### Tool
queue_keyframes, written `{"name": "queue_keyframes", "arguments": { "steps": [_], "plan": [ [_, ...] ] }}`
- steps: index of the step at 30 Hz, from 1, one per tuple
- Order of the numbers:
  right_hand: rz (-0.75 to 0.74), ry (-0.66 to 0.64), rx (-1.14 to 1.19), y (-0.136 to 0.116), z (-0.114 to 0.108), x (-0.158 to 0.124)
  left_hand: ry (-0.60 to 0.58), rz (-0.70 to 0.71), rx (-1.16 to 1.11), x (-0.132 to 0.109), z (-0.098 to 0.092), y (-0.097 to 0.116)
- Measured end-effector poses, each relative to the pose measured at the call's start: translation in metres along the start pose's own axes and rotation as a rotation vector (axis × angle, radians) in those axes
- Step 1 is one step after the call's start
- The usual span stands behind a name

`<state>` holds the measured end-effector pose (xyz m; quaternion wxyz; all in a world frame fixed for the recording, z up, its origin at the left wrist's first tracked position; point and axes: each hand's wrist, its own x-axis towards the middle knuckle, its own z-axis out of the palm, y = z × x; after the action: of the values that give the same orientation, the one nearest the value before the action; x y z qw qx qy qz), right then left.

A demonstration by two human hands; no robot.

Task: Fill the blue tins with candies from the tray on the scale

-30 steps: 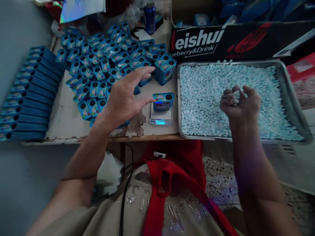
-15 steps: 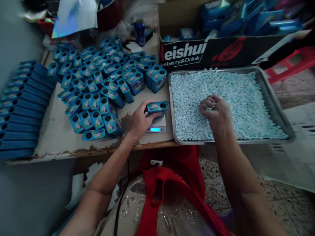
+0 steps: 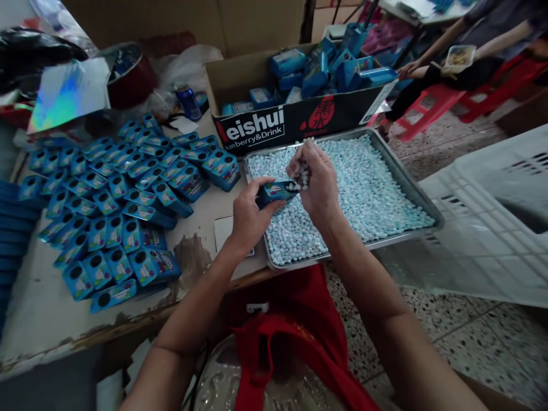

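Observation:
My left hand (image 3: 249, 217) grips a small blue candy box (image 3: 274, 193), tilted with its round hole toward my right hand. My right hand (image 3: 320, 180) is curled around several pale candies (image 3: 305, 174) right at the hole, and some sit at the opening. Both hands are above the left part of a metal tray (image 3: 400, 166) spread with small white and light-blue candies (image 3: 363, 194). Partly hidden behind my left hand and wrist, a small white scale (image 3: 222, 230) lies on the table.
Many blue candy boxes (image 3: 115, 208) with round holes stand on the table at left. A black cardboard carton (image 3: 291, 128) holding more blue packs borders the tray's far side. A white plastic crate (image 3: 488, 211) is at right. Beyond it, a person sits near red stools (image 3: 432, 108).
My right hand has come up from the candies in the tray to the box's hole. My left hand has lifted the box off the scale toward the tray. The view has shifted right.

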<state>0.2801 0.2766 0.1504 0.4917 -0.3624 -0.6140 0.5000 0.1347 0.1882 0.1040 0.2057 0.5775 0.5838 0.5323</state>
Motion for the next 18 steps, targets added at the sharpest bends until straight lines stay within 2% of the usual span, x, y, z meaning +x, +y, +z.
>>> {"name": "queue_keyframes", "arguments": {
  "steps": [3,6,11,15,18],
  "plan": [
    [-0.01,0.013,0.145,0.005,-0.007,-0.003,-0.022,-0.033,-0.031,0.001,0.01,0.001],
    [0.039,0.007,0.152,0.01,-0.02,0.002,-0.05,-0.029,-0.045,0.004,0.017,0.003],
    [0.122,0.068,0.261,0.032,-0.065,0.013,-0.11,-0.067,-0.202,0.005,0.016,-0.009],
    [0.254,0.148,0.282,0.068,-0.097,0.005,-0.102,-0.145,-0.395,-0.01,-0.011,-0.027],
    [0.436,0.087,0.326,0.083,-0.102,-0.009,-0.04,-0.173,-0.428,-0.029,-0.043,-0.035]
  ]
}}
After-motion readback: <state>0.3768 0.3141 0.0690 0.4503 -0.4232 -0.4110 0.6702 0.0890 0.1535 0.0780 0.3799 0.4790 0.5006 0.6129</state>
